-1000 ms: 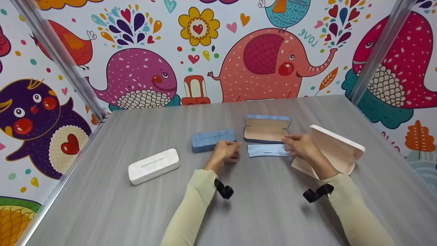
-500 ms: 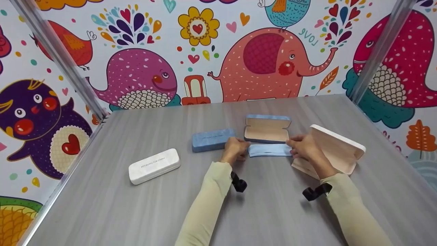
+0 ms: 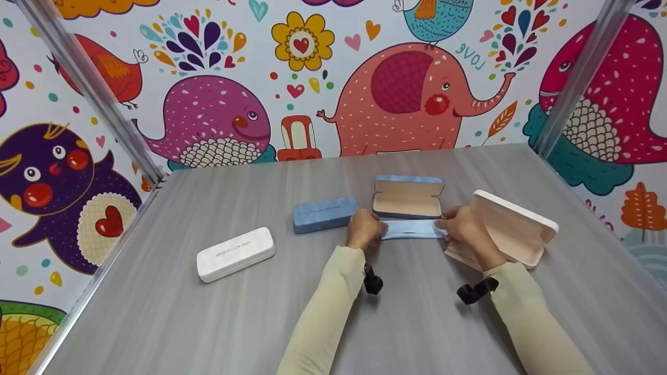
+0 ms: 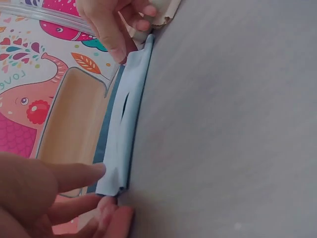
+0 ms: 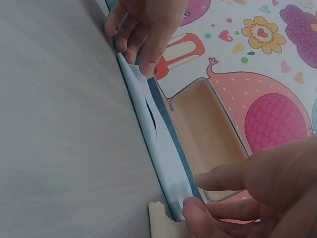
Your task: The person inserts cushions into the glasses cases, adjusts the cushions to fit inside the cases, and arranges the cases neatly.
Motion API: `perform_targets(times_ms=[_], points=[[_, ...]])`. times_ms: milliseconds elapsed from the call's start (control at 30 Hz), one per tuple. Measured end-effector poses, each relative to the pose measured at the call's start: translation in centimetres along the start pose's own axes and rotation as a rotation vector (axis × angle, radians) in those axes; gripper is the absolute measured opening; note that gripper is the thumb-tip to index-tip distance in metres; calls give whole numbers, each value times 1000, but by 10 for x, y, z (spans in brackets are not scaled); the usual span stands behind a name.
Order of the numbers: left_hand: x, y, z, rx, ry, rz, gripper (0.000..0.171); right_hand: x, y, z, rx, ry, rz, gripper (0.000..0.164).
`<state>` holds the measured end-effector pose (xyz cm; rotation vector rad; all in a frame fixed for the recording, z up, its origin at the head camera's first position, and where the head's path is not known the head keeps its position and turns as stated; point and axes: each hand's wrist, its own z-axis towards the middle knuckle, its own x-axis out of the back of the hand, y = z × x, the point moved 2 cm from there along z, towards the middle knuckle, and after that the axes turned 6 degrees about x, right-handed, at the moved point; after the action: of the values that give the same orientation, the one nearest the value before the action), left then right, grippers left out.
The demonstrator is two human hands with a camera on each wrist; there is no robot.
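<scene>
A folded light blue cloth [image 3: 411, 229] lies lengthwise in front of the open blue glasses case [image 3: 407, 204]. My left hand [image 3: 365, 229] pinches its left end, thumb and fingers on either side. At the other end my right hand [image 3: 465, 226] pinches the cloth in the same way. Both wrist views show the cloth [image 4: 124, 119] stretched between the two hands, with a narrow slit along its fold. The beige inside of the open case [image 5: 208, 134] faces up close behind it. Parts of the fingertips are hidden by the cloth.
A closed blue glasses case [image 3: 323, 213] is just left of my left hand. Further left lies a closed white glasses case [image 3: 236, 254]. An open white case [image 3: 513, 229] stands right beside my right hand, partly behind it. A printed wall borders the grey table [image 3: 208, 323].
My left hand has moved right, from beside the closed blue case to the cloth's left end, and taken hold there. The right hand has stayed at the right end, shifting slightly.
</scene>
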<state>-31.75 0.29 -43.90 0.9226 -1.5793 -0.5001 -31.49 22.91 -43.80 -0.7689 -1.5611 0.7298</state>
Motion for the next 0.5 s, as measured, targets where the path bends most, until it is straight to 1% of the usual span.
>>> perform_targets(times_ms=[100,133,233,300,400,500], points=[[-2,0,0,-20,19,39,4,0,1,0,9,1,-16,49],[-3,0,0,-25,26,57,6,-1,2,1,12,2,-18,48],[-4,-1,1,-28,36,98,29,-2,3,1,24,12,-32,45],[-4,-1,0,-34,41,114,36,-2,3,0,37,20,-41,42],[-3,-1,-1,-40,38,111,35,-2,5,0,53,36,-60,35],[0,-1,-2,-44,19,83,25,0,5,-1,67,43,-100,28]])
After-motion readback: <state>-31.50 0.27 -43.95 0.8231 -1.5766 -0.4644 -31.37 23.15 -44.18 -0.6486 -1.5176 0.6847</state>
